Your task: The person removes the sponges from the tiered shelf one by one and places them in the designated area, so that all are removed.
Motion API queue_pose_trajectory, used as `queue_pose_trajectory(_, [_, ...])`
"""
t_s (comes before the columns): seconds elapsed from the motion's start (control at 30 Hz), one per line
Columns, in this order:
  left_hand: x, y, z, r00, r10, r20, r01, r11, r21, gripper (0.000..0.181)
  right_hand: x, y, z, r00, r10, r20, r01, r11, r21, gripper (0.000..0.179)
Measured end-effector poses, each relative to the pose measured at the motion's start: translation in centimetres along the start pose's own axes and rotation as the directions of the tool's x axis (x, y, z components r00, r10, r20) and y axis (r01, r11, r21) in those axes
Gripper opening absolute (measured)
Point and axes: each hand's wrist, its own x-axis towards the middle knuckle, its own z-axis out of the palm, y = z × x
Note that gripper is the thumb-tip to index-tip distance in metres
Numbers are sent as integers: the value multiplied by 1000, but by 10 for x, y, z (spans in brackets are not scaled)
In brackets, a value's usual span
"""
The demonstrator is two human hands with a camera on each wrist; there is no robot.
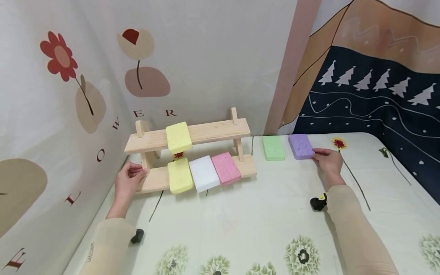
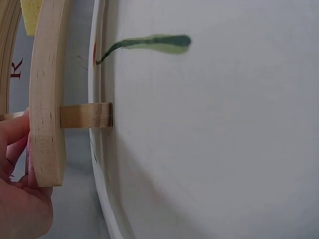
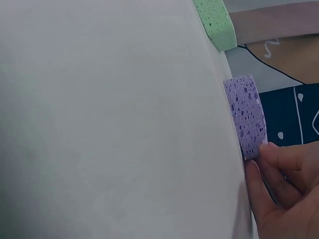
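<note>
Well, purple rectangular sponge block (image 1: 301, 146), head view: it is at the far side of the white flower-printed cloth (image 1: 227, 217), just beside the light-green rectangular sponge block (image 1: 273, 148), a slim gap between them.
Right hand (image 1: 330, 162), head view: I pinch the purple block narrowly by its right edge, near a corner.
Left hand (image 1: 128, 181), head view: I grip the left end of the pale wooden two-tier rack (image 1: 213, 131), low on its upright.
Rack's load, head view: one pale-yellow sponge block (image 1: 179, 137) sits above; below, a second yellow sponge block (image 1: 180, 176), a white rectangular block (image 1: 204, 173) and a pink rectangular sponge block (image 1: 226, 168) lie in a row, with bare wood at either end.
Rack end, left wrist view: my curled fingers sit against the wood; this hold should be firm but gentle, so the rack neither slides nor tips.
Purple block, right wrist view: thumb and fingertips hold only one end, and I cannot tell whether it touches the cloth. A light pinch should do, since sponge probably dents easily. Any lift is best level, clear of the green block.
</note>
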Motion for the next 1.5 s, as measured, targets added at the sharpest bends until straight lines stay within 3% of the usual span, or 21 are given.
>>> queue_pose_trajectory(0.13, [0, -2, -2, 1000, 7, -6, -7, 1000, -4, 30, 1, 2, -2, 1000, -11, -7, 11, 998, -59, 35])
queue_pose_trajectory(0.5, [1, -2, -7, 1000, 2, -20, -2, 1000, -4, 31, 4, -4, -3, 996, 45, 79, -50, 996, 67, 42])
queue_pose_trajectory(0.7, [2, -2, -9, 1000, -2, -21, 2, 1000, -4, 32, 3, -4, -5, 995, 34, 98, -41, 997, 68, 42])
queue_pose_trajectory(0.8, [3, -3, -9, 1000, 4, -19, -4, 1000, -5, 32, 3, -4, -8, 993, 26, 116, -42, 989, 141, 43])
queue_pose_trajectory(0.93, [3, -4, -7, 1000, 13, -11, -14, 1000, -14, 32, -1, -4, -14, 987, 46, 155, -91, 950, 298, 43])
queue_pose_trajectory(1.03, [2, -3, -6, 1000, 15, -7, -16, 1000, -12, 32, -6, -5, -16, 990, 49, 135, -89, 949, 301, 43])
queue_pose_trajectory(1.17, [2, -2, -5, 1000, 17, -8, -17, 1000, -4, 31, -14, -10, -16, 999, -15, 44, 2, 964, 266, 39])
queue_pose_trajectory(1.3, [1, -1, -4, 1000, 13, -13, -13, 1000, 0, 30, -24, -21, -13, 997, -79, -1, 74, 924, 374, 32])
queue_pose_trajectory(1.5, [0, -2, -1, 1000, 5, -17, -5, 1000, -3, 27, -44, -38, -4, 986, -165, 26, 131, 859, 494, 28])
